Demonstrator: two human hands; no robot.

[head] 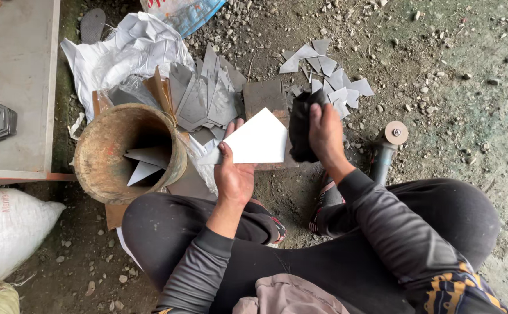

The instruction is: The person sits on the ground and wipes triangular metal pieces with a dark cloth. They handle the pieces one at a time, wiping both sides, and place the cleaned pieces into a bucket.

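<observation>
White, smooth pentagonal tile piece (254, 141) sits pinched in the left hand (233, 177); the right hand (326, 132) clutches a dark crumpled cloth (301, 128).

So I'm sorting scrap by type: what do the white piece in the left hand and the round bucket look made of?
The white piece looks like cut ceramic tile: flat, stiff, matte, with straight edges and a pointed end, though painted sheet is possible. The bucket looks like a corroded or cement-crusted pail: rough brown, patchy rim; the base material cannot be told.

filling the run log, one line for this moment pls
left hand: holds white tile piece | right hand: grips dark cloth | bucket: beside left knee
</observation>
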